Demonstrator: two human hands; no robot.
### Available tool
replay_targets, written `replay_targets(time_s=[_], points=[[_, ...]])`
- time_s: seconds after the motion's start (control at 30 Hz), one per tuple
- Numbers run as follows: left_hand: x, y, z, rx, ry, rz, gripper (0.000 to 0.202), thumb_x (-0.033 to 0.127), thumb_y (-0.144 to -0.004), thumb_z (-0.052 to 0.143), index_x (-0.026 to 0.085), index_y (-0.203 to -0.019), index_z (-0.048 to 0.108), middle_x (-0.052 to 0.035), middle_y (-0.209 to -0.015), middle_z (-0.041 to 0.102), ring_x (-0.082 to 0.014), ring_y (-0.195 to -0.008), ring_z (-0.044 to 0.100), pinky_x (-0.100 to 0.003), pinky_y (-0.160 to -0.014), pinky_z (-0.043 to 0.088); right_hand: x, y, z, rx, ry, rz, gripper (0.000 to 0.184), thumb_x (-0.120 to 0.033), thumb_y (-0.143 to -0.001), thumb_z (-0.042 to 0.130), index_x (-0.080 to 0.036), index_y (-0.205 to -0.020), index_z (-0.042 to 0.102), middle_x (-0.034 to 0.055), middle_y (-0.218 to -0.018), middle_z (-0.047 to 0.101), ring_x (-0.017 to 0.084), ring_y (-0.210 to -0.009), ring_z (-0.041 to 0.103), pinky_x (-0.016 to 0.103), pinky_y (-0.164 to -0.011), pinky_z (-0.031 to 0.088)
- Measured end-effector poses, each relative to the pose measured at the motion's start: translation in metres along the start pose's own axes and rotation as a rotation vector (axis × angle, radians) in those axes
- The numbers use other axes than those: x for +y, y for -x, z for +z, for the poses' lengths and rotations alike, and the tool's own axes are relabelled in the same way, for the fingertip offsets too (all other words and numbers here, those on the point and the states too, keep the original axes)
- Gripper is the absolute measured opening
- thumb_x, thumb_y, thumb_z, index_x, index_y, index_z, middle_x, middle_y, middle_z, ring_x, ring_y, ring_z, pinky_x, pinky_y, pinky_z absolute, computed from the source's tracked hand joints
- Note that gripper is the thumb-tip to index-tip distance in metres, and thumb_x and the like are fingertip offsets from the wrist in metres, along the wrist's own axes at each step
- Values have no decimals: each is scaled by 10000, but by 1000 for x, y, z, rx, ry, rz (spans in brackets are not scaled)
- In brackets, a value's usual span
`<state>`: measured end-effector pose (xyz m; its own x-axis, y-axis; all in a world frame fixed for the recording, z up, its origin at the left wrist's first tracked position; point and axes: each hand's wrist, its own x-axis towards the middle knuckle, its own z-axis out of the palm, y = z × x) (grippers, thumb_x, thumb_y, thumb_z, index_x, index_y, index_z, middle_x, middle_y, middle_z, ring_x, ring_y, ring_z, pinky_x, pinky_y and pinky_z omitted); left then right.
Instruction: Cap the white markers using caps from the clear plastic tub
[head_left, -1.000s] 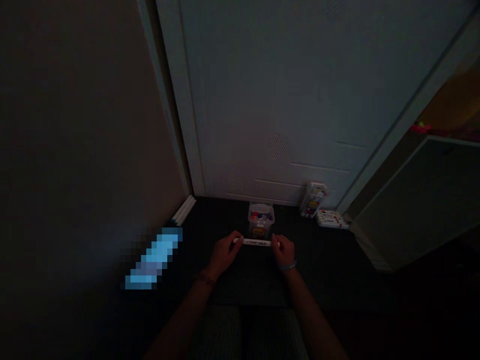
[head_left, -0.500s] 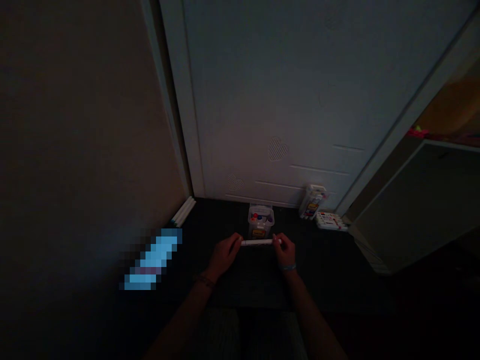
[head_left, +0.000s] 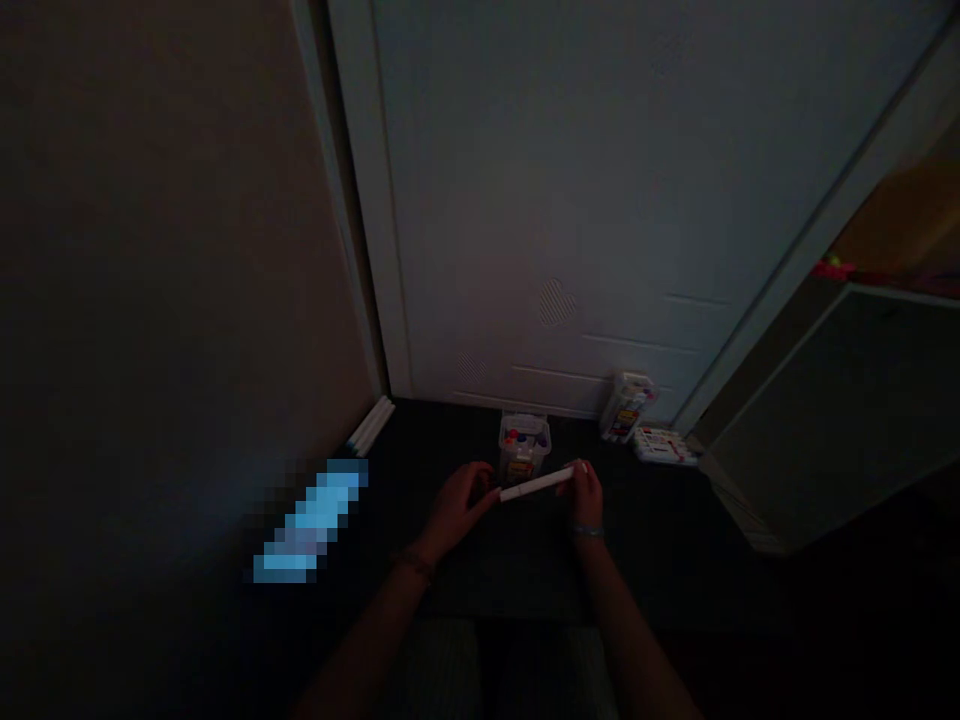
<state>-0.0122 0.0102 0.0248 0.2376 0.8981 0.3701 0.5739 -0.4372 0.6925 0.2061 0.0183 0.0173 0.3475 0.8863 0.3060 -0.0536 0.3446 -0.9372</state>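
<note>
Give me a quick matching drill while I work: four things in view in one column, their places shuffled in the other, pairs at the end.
Things
1. Single white pen
2. Clear tub
3. Group of white pens
4. Tall pack

Places
A. Far right of the dark table, next to a flat-lying pack
B. In the fingers of the right hand
C. Far left of the table
D. Just beyond the hands, red and blue showing inside

Pairs: 1-B, 2-D, 3-C, 4-A
</note>
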Motion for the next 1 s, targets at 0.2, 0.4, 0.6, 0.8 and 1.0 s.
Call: replay_targets(time_s=[0.2, 0.4, 0.6, 0.8, 1.0], points=[[-7, -2, 7, -3, 2, 29, 752, 483, -696, 627, 213, -1305, 278, -100, -1289, 401, -221, -1116, 452, -369, -949, 365, -23, -13, -10, 191, -162, -65, 287, -444, -843, 408, -191, -740, 496, -68, -535, 408, 90, -472, 421, 208, -480, 359], [-7, -4, 12, -130, -162, 33, 812, 563, -685, 590, 232, -1344, 251, -109, -1291, 426, -286, -1163, 420, -425, -958, 331, -102, -39, -15, 280, -13, -305, 293, -444, -867, 382, -184, -848, 515, -48, -587, 459, 99, -510, 454, 232, -525, 374], [-9, -5, 13, -137, -238, 54, 710, 523, -757, 526, 242, -1351, 255, -106, -1228, 475, -276, -1131, 446, -401, -920, 347, -146, -48, 10, 44, 437, -525, 247, -396, -880, 403, -187, -893, 534, -1, -718, 532, 124, -622, 504, 251, -586, 378], [-11, -4, 14, -117, -241, 72, 619, 488, -801, 483, 259, -1339, 279, -88, -1227, 477, -256, -1121, 448, -390, -923, 347, -131, -45, 32, -134, 862, -702, 215, -354, -868, 445, -177, -831, 561, 31, -725, 557, 159, -703, 494, 280, -672, 338], [-9, -4, 14, -102, -223, 77, 567, 459, -815, 479, 253, -1317, 314, -81, -1216, 490, -248, -1118, 451, -390, -925, 349, -110, -41, 38, -246, 1029, -721, 184, -322, -860, 460, -187, -842, 583, 43, -767, 569, 178, -763, 479, 289, -696, 316]])
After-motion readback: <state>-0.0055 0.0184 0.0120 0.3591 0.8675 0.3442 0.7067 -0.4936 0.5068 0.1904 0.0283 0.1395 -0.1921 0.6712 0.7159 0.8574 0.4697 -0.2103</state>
